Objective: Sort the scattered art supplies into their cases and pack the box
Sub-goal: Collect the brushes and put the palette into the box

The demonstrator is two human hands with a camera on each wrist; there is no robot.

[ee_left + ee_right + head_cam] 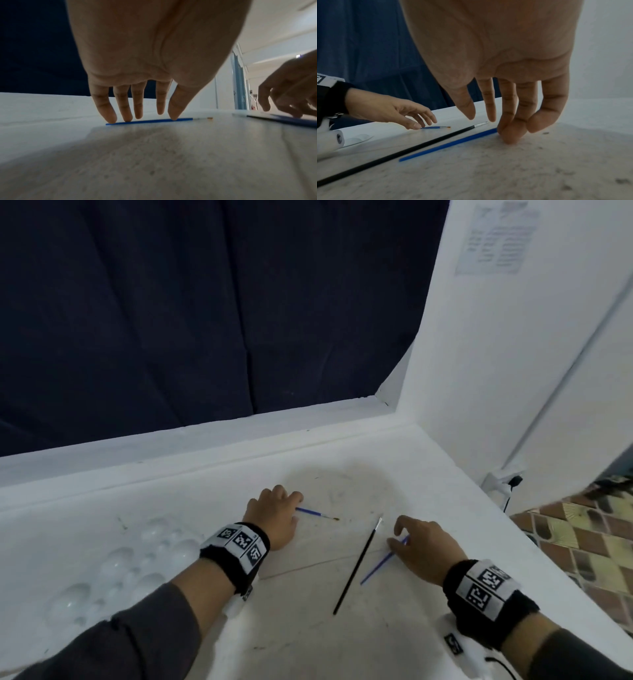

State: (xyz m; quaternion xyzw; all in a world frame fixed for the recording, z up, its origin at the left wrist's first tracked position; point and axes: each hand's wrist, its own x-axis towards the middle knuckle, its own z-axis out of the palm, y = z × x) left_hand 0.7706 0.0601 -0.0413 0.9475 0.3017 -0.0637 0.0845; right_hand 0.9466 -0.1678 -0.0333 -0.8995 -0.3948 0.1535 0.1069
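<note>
Three paintbrushes lie on the white table [308,628]. My left hand [297,508] reaches down onto a short blue brush [317,513]; in the left wrist view its straight fingertips [111,120] and thumb touch the handle [149,121], which lies flat. My right hand [399,537] hovers over a longer blue brush [382,561]. In the right wrist view its bent fingers [510,136] press at that brush's [450,144] far end, while thumb and forefinger hang free. A long black brush [358,566] lies untouched between the hands.
A clear plastic palette [120,570] with round wells lies at the left. A raised white ledge [171,446] and dark blue curtain [205,302] close the back. A white wall [479,371] stands at the right, with tiled floor [582,542] beyond the table's right edge.
</note>
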